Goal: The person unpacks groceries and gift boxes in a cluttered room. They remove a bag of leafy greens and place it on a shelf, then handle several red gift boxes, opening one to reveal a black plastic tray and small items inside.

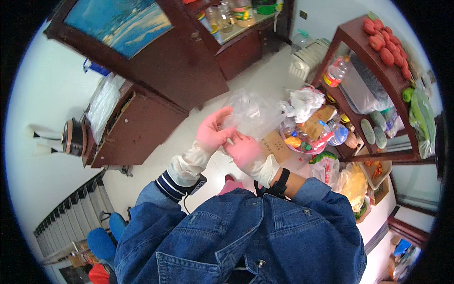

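A clear plastic bag [253, 112] spreads out in front of me, crumpled and see-through. My left hand [214, 131], in a pink glove with a white cuff, pinches the bag's near left edge between thumb and fingers. Beside it, my right hand [244, 149], gloved the same way, has its fingertips together at the bag's near edge, almost touching the left thumb. The right hand is slightly blurred, so its exact grip is partly hidden. Below the bag, a flattened piece of cardboard [276, 146] bearing writing lies on the floor.
To the right, a pink basin [312, 152] holds bottles and cardboard, with a white plastic bag [306, 103] by it. Beyond stands a wooden shelf [397, 92] with red vegetables [386, 41] on top. A brown cabinet [142, 133] is at left, an open-standing door [177, 64] ahead.
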Available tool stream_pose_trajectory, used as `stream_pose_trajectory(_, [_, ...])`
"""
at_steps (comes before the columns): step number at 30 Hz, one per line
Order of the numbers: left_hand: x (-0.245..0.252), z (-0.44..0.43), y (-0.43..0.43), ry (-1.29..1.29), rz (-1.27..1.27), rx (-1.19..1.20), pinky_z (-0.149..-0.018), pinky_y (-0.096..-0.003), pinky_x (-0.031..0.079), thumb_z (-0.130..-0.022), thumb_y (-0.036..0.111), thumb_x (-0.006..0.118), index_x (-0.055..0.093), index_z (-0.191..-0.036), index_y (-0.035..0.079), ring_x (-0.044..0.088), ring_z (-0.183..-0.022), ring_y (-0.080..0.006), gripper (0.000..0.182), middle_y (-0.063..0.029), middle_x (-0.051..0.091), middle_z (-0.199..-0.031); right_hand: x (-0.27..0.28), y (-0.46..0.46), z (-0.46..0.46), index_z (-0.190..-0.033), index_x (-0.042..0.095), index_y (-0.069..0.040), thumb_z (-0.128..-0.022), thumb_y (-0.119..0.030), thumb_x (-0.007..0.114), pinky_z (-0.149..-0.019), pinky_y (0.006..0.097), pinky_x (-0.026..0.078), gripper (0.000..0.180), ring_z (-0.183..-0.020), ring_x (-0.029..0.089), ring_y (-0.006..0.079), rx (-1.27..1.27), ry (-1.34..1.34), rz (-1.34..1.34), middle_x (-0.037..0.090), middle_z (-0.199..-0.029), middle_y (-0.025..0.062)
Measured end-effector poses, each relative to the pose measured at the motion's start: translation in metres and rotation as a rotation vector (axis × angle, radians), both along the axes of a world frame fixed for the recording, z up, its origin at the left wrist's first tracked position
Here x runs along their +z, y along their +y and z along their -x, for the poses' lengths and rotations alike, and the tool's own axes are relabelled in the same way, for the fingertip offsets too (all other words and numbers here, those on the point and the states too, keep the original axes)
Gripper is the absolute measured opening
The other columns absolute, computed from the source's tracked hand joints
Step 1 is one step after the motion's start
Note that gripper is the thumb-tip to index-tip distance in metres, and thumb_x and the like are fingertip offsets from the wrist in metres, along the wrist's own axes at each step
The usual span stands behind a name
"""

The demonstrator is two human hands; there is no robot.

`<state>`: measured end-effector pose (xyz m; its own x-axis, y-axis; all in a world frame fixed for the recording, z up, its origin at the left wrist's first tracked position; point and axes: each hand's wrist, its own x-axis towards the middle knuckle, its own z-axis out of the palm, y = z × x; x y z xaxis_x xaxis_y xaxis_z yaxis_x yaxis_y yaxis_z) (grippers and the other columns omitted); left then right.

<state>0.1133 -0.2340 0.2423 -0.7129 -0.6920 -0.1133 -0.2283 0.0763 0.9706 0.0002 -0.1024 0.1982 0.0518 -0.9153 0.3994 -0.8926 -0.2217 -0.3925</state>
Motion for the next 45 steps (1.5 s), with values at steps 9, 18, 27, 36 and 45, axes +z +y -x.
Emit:
stream_pose_trajectory(9, [0.039, -0.212, -0.049, -0.198, 0.800, -0.140, -0.068, -0.0420, 0.056, -0.073, -0.002, 0.066, 0.072, -0.120, 0.022, 0.070, -0.080, -0.0339, 0.053, -0.0113, 0.072, -0.087, 0.043, -0.077, -0.091, -0.147, 0.045, -0.004, -0.075, -0.041, 0.082, -0.114, 0.0520, 0.035, 0.089, -0.123, 0.058, 0.0355, 0.104, -0.257, 0.245, 0.061, -0.134, 0.0152])
stream_pose_trajectory(18, [0.099, -0.421, -0.071, -0.105, 0.892, 0.181, -0.073, -0.0378, 0.057, -0.073, -0.007, 0.066, 0.072, -0.113, 0.012, 0.072, -0.085, -0.0328, 0.044, -0.0120, 0.073, -0.093, -0.028, -0.192, -0.271, -0.124, 0.068, -0.004, -0.082, -0.018, 0.083, -0.094, 0.0337, 0.051, 0.047, -0.097, 0.068, 0.0182, 0.576, -0.690, -0.651, 0.074, -0.109, 0.0065])
stream_pose_trajectory(27, [0.080, -0.573, -0.142, 0.054, 0.557, 0.763, -0.084, -0.0269, 0.053, -0.093, -0.012, 0.052, 0.065, -0.122, -0.002, 0.066, -0.097, -0.0122, 0.033, -0.0047, 0.071, -0.109, -0.046, -0.275, -0.251, -0.110, 0.072, 0.000, -0.094, -0.019, 0.072, -0.076, 0.0262, 0.053, 0.025, -0.081, 0.066, 0.0113, 0.448, -0.866, -0.981, 0.073, -0.096, 0.0050])
stream_pose_trajectory(36, [0.038, -0.640, -0.351, 0.548, 0.331, 1.190, -0.064, -0.0206, 0.047, -0.095, 0.013, 0.074, 0.069, -0.103, 0.003, 0.060, -0.072, -0.0055, 0.013, 0.0000, 0.072, -0.091, 0.031, -0.438, -0.202, -0.131, 0.060, -0.002, -0.103, -0.022, 0.062, -0.069, 0.0231, 0.050, 0.035, -0.078, 0.062, 0.0100, 0.258, -1.400, -0.373, 0.067, -0.095, 0.0027])
stream_pose_trajectory(45, [-0.009, -0.697, -0.542, 0.673, 0.280, 1.266, -0.069, -0.0256, 0.050, -0.093, 0.014, 0.075, 0.070, -0.102, 0.002, 0.063, -0.075, -0.0105, 0.016, -0.0027, 0.072, -0.091, 0.062, -0.565, -0.237, -0.144, 0.048, 0.001, -0.104, -0.009, 0.055, -0.108, 0.0316, 0.044, 0.042, -0.124, 0.057, 0.0182, 0.170, -1.260, -0.096, 0.058, -0.138, 0.0132])
